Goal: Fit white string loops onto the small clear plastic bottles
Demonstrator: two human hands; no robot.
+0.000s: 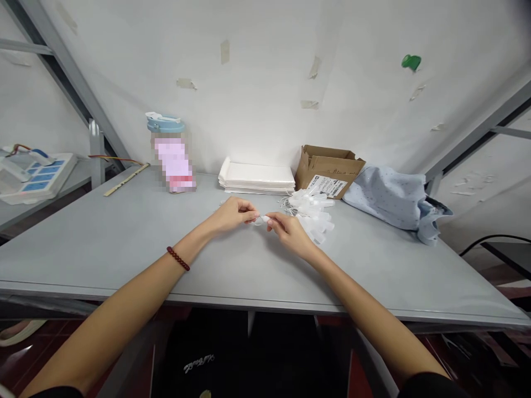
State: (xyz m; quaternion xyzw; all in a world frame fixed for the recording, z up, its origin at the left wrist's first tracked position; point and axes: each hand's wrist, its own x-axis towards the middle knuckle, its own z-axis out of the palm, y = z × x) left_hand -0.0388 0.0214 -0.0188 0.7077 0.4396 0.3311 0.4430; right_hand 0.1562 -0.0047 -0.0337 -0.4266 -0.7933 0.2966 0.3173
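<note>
Both the left hand and right hand pinch one small white piece, apparently lying crosswise between them.

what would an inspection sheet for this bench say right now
surface: grey table, front edge in view
job's things: small white piece held between both hands; pile of white plastic pieces just beyond the right hand
clutter: stack of white sheets, open cardboard box, blue cloth, blue-lidded bottle, pale strip, all toward the back
hands: left hand and right hand each pinch the small white piece
cables: black cable off the right side; orange wire at back left
surroundings: white wall with tape scraps; side bench at left
</note>
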